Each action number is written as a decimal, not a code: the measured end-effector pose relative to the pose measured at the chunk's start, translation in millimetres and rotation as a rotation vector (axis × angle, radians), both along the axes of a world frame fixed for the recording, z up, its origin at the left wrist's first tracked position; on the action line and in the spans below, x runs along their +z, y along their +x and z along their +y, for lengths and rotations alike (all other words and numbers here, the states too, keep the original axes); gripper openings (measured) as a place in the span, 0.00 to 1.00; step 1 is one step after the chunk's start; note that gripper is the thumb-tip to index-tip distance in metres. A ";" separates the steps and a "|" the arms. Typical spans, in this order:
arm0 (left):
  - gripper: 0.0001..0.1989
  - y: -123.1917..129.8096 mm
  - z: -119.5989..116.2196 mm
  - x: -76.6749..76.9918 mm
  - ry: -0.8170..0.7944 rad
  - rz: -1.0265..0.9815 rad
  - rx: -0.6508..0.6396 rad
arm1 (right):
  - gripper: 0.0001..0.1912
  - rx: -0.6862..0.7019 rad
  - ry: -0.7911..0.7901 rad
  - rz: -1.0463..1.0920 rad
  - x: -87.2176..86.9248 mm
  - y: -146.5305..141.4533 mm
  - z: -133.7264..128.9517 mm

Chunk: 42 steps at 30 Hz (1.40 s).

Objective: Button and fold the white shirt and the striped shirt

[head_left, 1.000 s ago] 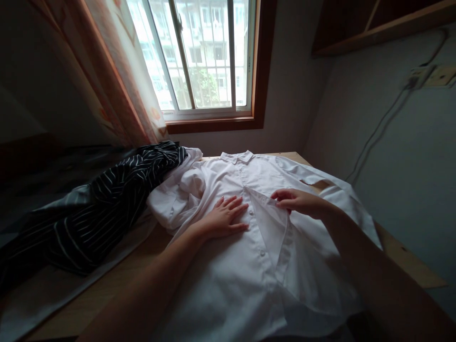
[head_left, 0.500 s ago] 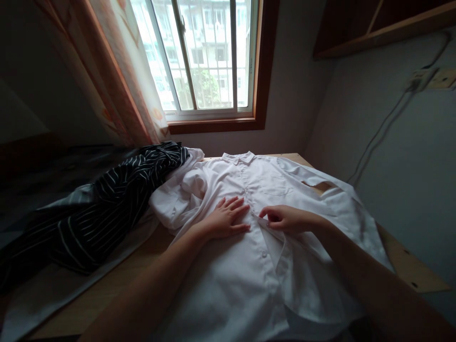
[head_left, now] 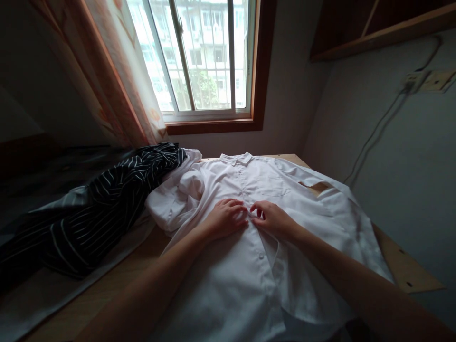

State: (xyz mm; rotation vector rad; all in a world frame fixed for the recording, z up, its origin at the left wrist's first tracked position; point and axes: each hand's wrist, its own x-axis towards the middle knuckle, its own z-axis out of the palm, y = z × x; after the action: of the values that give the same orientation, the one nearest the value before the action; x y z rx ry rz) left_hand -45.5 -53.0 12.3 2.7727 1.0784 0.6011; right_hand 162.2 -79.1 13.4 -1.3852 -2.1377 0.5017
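Note:
A white button-up shirt [head_left: 228, 280] lies front side up, its collar toward the window. My left hand [head_left: 228, 217] rests on the shirt just left of the button strip, fingers slightly bent, thumb apart from them. Across the strip, my right hand [head_left: 272, 219] has its fingers curled with thumb and forefinger at the shirt's front edge, close to the left fingertips. The button between the hands is too small to make out. A lower button [head_left: 261, 255] shows below them, where the front edges part.
A black striped garment [head_left: 107, 199] lies crumpled at the left. The wooden table [head_left: 409, 266] shows at the right. Behind stand a barred window [head_left: 203, 61] and a curtain [head_left: 114, 80]. A cable [head_left: 370, 137] hangs from a wall socket [head_left: 415, 81].
My right hand has moved left along the shirt front to meet my left hand. The left fingers, flat and spread before, are now more bent. The view has shifted slightly.

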 end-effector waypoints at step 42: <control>0.05 31.7 -9.0 -8.0 -0.052 -0.018 0.281 | 0.09 -0.016 -0.131 0.377 7.3 8.2 9.9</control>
State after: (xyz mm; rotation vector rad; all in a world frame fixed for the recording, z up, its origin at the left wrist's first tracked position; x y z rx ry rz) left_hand -13.8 -62.1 4.3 2.5862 1.4710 0.6143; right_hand 170.4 -69.1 20.7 -1.2581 -1.8143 0.8371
